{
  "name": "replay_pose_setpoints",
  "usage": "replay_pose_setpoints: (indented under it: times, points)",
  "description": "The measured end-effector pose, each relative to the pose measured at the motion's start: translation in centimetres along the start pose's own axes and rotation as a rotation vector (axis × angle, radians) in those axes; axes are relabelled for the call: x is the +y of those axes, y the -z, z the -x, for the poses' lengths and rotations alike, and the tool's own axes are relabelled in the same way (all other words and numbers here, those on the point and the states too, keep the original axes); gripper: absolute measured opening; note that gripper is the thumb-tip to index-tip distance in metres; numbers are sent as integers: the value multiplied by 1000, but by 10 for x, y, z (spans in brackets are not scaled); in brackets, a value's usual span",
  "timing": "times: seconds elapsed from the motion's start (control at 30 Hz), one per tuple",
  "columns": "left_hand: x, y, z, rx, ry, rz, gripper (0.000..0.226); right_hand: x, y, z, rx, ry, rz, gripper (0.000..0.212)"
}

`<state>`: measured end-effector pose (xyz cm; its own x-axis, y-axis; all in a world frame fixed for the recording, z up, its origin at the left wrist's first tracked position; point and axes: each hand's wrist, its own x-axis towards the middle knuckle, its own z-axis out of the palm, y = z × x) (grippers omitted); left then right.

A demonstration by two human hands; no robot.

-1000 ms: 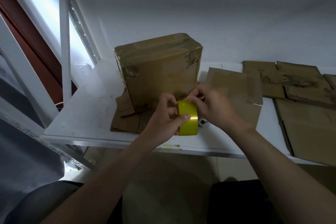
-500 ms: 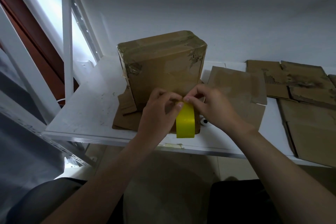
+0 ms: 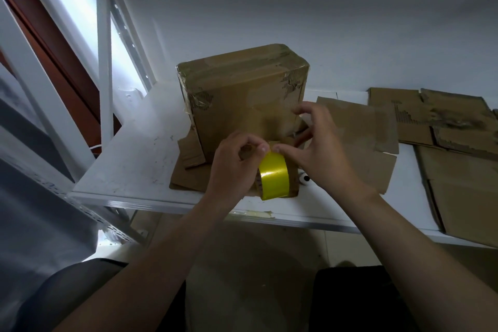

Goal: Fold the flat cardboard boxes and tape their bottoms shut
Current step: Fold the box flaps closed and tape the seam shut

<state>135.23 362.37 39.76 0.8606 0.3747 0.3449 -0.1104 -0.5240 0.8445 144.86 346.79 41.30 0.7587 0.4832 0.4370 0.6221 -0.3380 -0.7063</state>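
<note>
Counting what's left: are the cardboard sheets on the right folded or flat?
Flat: the cardboard sheets lie spread on the table, beside the standing taped box.

PACKING ROOM: A white bench (image 3: 129, 164) stands against a bare white wall (image 3: 296, 8) in what looks like a back-room storage and packing area. On the bench, 1 taped cardboard box (image 3: 242, 94) stands upright. Worn, flattened cardboard sheets (image 3: 458, 197) are spread across the bench's right end, and a roll of yellow tape (image 3: 273, 179) is held over its front edge. Slotted steel uprights (image 3: 103, 62), the kind used for warehouse racking, rise at the bench's left end. Behind them is a bright window (image 3: 67, 8) in a red-brown frame. Pale floor tiles (image 3: 339, 245) show below the bench's front edge.
</note>
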Motion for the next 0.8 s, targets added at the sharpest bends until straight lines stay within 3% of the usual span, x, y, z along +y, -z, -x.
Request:
replay_pose_setpoints:
  times: [0.07,0.17,0.3,0.4,0.5,0.6,0.7,0.8]
  points:
    - [2,0,0,-12,70,63,8,-1,-2,1,50,59,37,30]
    - [4,2,0,3,75,63,5,-1,-4,4,20,115,59,8]
    - [11,2,4,-25,5,23,5,-1,5,6,-84,90,-6,9]
    - [16,-3,9,7,-8,-23,8,-1,9,9,-63,132,29,5]
    - [21,-13,13,134,272,110,24,-3,13,12,-17,166,102,7]
    - [30,-25,13,-12,545,371,36,0,22,14,9,157,86,7]
    - [40,-34,11,-100,522,374,43,3,32,21,27,193,127,10]
    - [50,-42,5,-137,552,359,50,7,46,27,94,326,408,19]
